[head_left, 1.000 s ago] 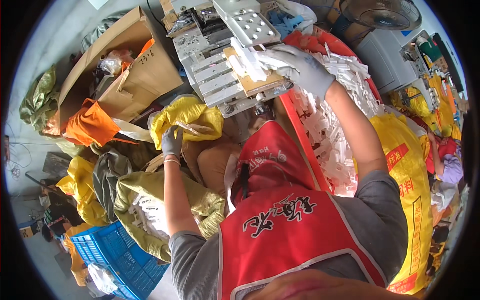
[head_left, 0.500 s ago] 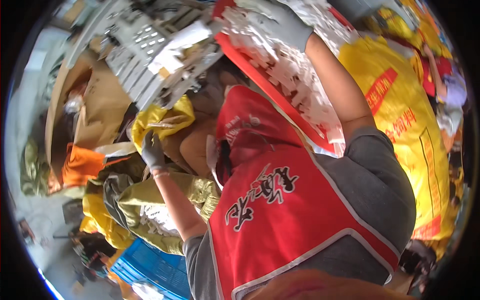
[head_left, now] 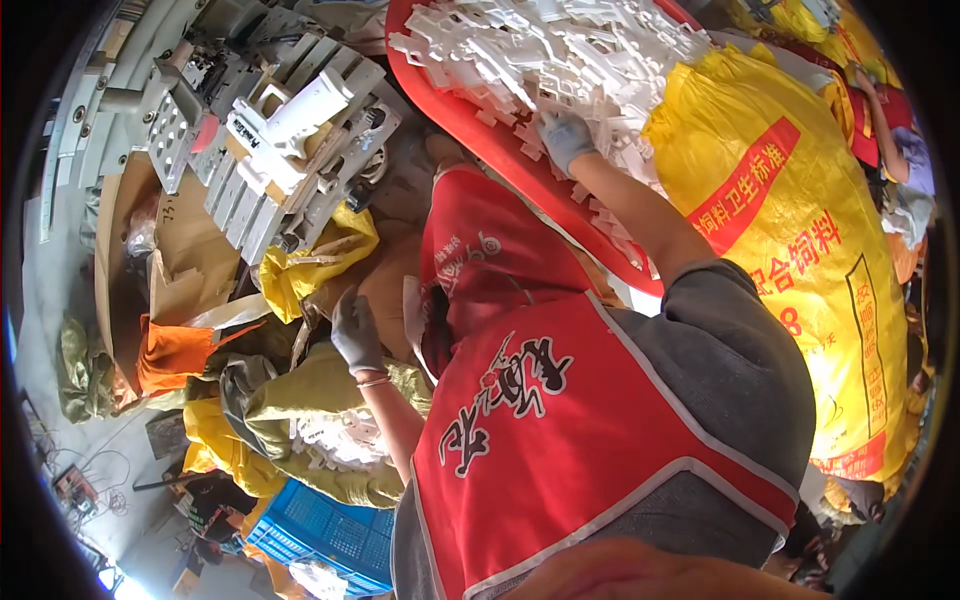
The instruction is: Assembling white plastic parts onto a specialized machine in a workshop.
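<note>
My left hand (head_left: 357,335), in a grey-white glove, hangs near my lap beside a yellow bag (head_left: 318,262). Its fingers are loosely stretched and I see nothing in them. Over the near edge of a heap of white plastic pieces (head_left: 600,60) is my gloved right hand (head_left: 565,138). Its fingers are bent among the pieces; what they hold, if anything, cannot be made out. A long red tub (head_left: 470,130) contains the heap, and many pieces look like toy pistols. Ahead to the left, a white plastic toy pistol (head_left: 285,125) lies on a grey slatted machine bed (head_left: 235,200).
A big yellow woven sack (head_left: 830,270) stands at my right. On the left are an opened cardboard box (head_left: 205,235), an orange cloth (head_left: 170,355), an olive sack (head_left: 330,390) with white pieces and a blue crate (head_left: 325,535). Another person's arm (head_left: 875,110) shows at far right.
My right hand has drawn back from the far part of the heap toward me. My left hand has moved down and right, away from the yellow bag. The view has shifted slightly.
</note>
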The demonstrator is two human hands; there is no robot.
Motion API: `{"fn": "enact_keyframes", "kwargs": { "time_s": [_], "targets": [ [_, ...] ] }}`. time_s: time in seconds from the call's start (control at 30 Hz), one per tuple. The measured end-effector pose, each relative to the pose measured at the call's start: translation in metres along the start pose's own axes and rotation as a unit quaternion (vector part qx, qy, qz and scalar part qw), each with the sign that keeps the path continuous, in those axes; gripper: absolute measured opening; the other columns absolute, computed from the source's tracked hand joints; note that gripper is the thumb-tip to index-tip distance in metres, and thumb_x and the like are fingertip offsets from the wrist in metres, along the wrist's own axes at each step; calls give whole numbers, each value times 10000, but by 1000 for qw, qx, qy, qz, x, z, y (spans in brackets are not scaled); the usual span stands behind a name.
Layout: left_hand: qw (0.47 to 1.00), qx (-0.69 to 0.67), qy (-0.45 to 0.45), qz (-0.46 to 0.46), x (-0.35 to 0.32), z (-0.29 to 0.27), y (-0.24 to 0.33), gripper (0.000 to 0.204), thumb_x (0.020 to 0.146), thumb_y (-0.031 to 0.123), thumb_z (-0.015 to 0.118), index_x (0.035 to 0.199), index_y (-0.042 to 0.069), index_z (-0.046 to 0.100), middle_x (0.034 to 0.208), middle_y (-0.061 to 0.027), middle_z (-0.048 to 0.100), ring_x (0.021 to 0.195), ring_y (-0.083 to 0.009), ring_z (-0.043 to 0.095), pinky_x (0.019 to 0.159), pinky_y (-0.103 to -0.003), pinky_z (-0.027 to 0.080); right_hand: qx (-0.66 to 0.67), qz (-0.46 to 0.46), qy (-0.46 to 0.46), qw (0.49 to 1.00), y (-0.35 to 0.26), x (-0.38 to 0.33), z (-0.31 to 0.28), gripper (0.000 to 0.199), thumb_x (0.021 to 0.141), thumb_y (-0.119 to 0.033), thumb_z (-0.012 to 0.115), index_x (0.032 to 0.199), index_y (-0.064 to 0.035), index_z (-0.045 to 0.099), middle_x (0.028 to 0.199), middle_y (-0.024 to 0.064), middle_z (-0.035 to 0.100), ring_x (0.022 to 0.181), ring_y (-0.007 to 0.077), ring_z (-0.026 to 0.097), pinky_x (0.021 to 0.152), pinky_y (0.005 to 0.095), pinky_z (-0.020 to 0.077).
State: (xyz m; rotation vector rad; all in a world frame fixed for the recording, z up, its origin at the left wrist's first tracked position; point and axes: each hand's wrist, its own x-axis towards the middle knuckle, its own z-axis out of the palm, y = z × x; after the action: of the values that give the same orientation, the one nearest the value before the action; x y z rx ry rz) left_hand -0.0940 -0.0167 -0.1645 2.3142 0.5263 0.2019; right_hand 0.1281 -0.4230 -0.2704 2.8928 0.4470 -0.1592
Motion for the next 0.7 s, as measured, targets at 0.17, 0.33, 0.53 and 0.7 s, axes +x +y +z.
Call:
{"fn": "enact_keyframes", "kwargs": {
  "time_s": [0.17, 0.33, 0.53, 0.7],
  "targets": [
    [995, 66, -25, 69, -12, 5, 12, 253, 870, 165, 592, 1069, 23, 657, 1029, -157, 666, 931, -319, 635, 820, -375, 505, -35, 17, 1, 999, -5, 54, 20, 251, 912, -146, 465, 1021, -177, 689, 993, 66, 666, 924, 254, 651, 695, 373, 515],
    [990, 69, -29, 118, -7, 4, 17, 255, 873, 171, 598, 1077, 32, 661, 1027, -159, 670, 932, -286, 649, 815, -357, 507, -152, -97, -180, 967, 7, 63, 21, 270, 904, -178, 498, 1087, -163, 696, 1030, 24, 695, 987, 206, 650, 746, 406, 490],
    [992, 50, 11, 114, -5, -19, 39, 213, 873, 152, 598, 1043, 39, 661, 1043, -135, 666, 993, -315, 615, 880, -386, 480, -176, -193, -164, 951, 39, 4, -16, 302, 893, -243, 482, 1103, -197, 694, 1151, 38, 654, 1118, 247, 579, 918, 426, 430],
    [972, 39, 113, 201, 24, -57, 93, 194, 859, 114, 609, 1029, 36, 662, 1034, -138, 665, 984, -305, 617, 866, -378, 481, 29, -150, -191, 970, 40, -19, -40, 310, 903, -340, 453, 1090, -177, 638, 1070, 110, 662, 990, 301, 633, 831, 440, 487]
  ]
}}
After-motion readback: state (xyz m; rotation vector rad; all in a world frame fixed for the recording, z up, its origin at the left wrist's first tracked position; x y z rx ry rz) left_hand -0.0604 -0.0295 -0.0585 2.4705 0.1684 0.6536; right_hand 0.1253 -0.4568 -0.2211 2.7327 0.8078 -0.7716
